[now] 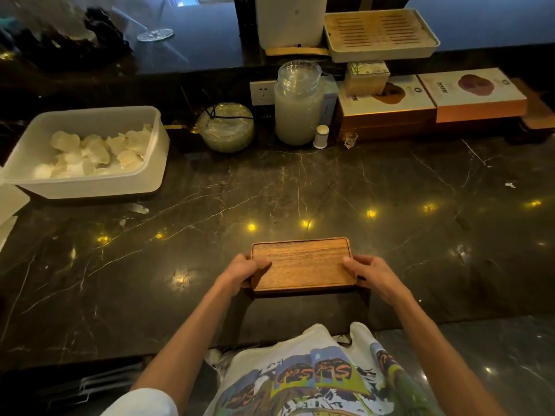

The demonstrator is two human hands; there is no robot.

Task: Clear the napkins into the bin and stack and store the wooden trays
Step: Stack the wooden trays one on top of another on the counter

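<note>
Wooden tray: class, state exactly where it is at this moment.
Head view, lower centre: the wooden tray is near the front of the dark marble counter, left hand and right hand gripping its short ends.

Tray (303, 265) front-center on counter (390, 190) (tub (87, 187) far left, jar (297, 115) behind).

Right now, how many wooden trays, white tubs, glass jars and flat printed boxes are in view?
Wooden trays: 1 visible, wooden tray, gripped by left hand and right hand
White tubs: 1, white tub
Glass jars: 2, tall jar, round jar
Flat printed boxes: 2, brown-motif box, purple-motif box
Total: 6
</note>
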